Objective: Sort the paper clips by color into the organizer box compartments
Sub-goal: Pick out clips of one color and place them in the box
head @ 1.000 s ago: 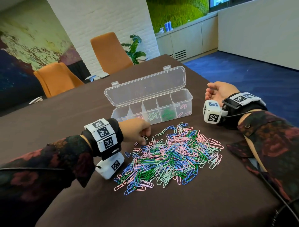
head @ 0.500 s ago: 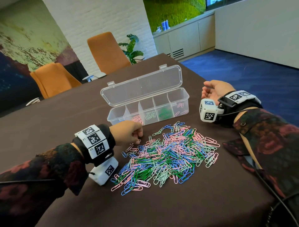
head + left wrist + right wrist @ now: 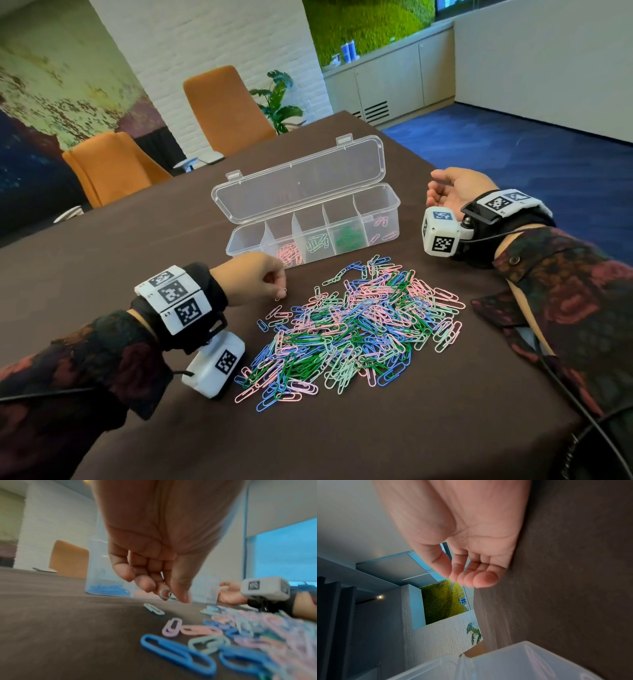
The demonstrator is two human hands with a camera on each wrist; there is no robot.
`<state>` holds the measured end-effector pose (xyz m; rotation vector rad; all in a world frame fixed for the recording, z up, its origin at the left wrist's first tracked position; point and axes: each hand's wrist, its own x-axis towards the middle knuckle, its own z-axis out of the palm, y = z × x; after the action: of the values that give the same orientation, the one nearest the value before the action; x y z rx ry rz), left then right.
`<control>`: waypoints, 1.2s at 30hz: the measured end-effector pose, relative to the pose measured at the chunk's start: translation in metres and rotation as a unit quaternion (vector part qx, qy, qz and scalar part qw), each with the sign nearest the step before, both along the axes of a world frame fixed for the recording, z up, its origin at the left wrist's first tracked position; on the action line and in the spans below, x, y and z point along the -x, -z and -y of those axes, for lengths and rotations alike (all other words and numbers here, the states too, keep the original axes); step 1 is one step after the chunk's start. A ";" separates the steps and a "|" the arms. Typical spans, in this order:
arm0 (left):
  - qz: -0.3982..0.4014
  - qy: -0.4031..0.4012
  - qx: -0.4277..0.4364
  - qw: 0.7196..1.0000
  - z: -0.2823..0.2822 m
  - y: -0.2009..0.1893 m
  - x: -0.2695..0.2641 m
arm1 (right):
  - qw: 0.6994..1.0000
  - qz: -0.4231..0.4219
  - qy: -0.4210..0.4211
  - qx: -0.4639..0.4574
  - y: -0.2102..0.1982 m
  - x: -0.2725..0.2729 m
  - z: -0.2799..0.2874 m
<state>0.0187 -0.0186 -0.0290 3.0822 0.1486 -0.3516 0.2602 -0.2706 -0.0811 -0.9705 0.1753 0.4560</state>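
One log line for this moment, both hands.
left hand: pinches pale paper clip above table | right hand: idle, palm up beside organizer box | pile: unsorted

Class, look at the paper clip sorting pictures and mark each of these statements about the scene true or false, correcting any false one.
1. The organizer box has its lid shut. False: the lid stands open behind the compartments.
2. The left hand pinches a pale paper clip in its grip. True.
3. The right hand holds a blue clip. False: it rests palm up beside the box, holding nothing.
4. The dark green clips lie in a compartment next to the light green clips. True.
5. The pile of clips sits behind the box. False: it lies in front, nearer the person.
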 end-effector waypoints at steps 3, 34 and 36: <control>-0.016 -0.021 0.015 1.000 -0.004 -0.002 0.004 | 1.000 0.002 0.000 0.000 0.000 0.001 0.000; -0.012 -0.071 0.005 0.997 -0.028 0.000 0.004 | 1.000 -0.013 -0.004 -0.002 0.001 -0.002 0.000; -0.024 -0.065 0.005 0.998 -0.034 -0.003 0.007 | 1.000 -0.013 -0.004 -0.001 0.000 -0.002 0.000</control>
<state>0.0117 0.0156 -0.0263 3.0355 0.3455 -0.4175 0.2619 -0.2703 -0.0813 -0.9638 0.1939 0.4757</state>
